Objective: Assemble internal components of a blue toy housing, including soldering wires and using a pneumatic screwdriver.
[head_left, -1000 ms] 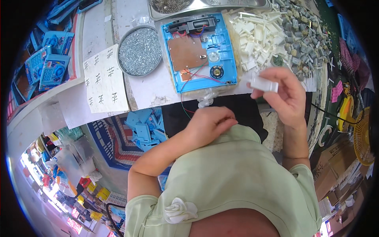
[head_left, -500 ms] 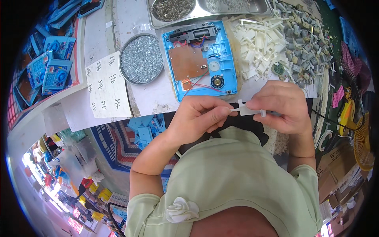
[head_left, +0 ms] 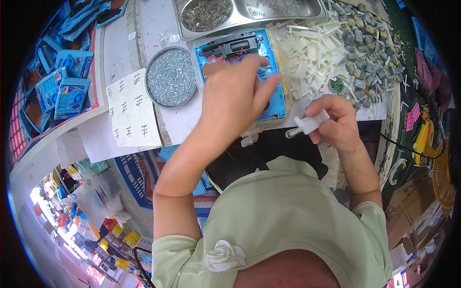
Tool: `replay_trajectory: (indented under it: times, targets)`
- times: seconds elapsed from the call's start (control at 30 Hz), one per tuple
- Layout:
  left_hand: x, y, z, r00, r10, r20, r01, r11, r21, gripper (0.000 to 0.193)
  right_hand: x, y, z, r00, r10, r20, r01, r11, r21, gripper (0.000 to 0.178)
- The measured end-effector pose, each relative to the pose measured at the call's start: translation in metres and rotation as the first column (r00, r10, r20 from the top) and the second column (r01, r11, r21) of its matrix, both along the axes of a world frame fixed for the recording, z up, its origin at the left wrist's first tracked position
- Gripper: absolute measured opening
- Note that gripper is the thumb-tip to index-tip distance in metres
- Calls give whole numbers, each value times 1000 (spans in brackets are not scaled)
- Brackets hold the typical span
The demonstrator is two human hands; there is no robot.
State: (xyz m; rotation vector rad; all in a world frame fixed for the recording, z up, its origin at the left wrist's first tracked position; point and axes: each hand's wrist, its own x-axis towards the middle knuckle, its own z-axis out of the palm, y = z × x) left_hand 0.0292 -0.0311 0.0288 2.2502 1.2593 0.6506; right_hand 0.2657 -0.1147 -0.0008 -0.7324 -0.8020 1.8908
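My left hand [head_left: 229, 91] reaches over a blue plastic housing [head_left: 274, 62], back upward, with thumb and fingers apart and nothing seen between them. It hides most of the brown circuit board; whether the fingertips touch the housing I cannot tell. A long black part [head_left: 229, 47] with red and blue wires lies along the housing's far edge. My right hand [head_left: 340, 126], just off the housing's near right corner, pinches a white plastic slider-like piece [head_left: 314, 121]. From that piece's left end sticks out a small metal coil, seemingly a spring [head_left: 291, 132].
Left of the housing stands a round dish of small screws [head_left: 171, 77] beside a handwritten sheet [head_left: 132, 113]. A metal tray [head_left: 249, 29] of small metal parts lies beyond. Heaps of white plastic pieces [head_left: 309, 53] and grey motors [head_left: 372, 67] spread right; blue units [head_left: 72, 98] pile far left.
My left hand has left the white piece and moved away from me, over the housing. My right hand keeps the piece, now tilted, with the spring showing at its end.
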Motion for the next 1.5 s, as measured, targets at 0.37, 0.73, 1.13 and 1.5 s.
replay_trajectory:
  times: [0.37, 0.73, 1.13, 1.5]
  targets:
    - [1, 15, -19, 992, 11, -126, -8, 1000, 27, 13, -7, 26, 2, 760, -368, 535, 145, 900, 411, 28]
    - [-35, -6, -30, 890, 237, 389, -123, 947, -295, 5, -37, 79, 17, 471, -606, 641, -501, 414, 760, 28]
    - [-32, -6, -43, 855, 229, 466, -124, 962, -245, 5, -40, 74, -15, 468, -571, 675, -437, 515, 738, 25]
    - [-32, -11, -43, 886, 228, 403, -143, 963, -230, 5, -45, 80, -4, 355, -419, 836, -471, 692, 547, 13]
